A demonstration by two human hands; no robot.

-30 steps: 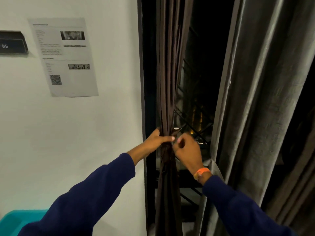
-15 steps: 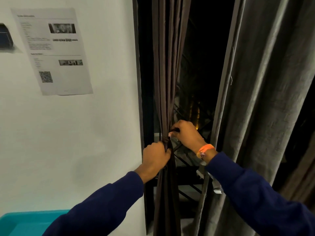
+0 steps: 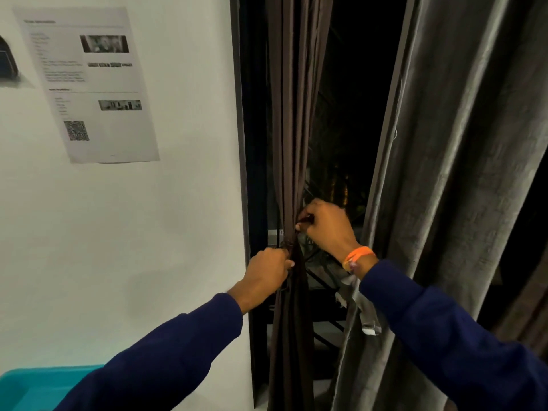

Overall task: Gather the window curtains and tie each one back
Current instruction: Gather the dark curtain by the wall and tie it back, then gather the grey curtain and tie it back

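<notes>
Curtain [image 3: 292, 120] bunched between both hands.

I can't read the small print on the paper [image 3: 89, 84]; it is too blurry. A dark thing [image 3: 7, 63] on the wall and the blue tub [image 3: 32, 387] are cut off at the left edge. My left hand [image 3: 264, 277] hides the tie.

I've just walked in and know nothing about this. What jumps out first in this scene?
Two hands meet at the middle: the left hand and right hand both grip a gathered dark brown curtain by the window's left edge, pinched into a narrow waist. To the right hangs a loose grey curtain, and a printed notice is stuck on the white wall at upper left.
</notes>
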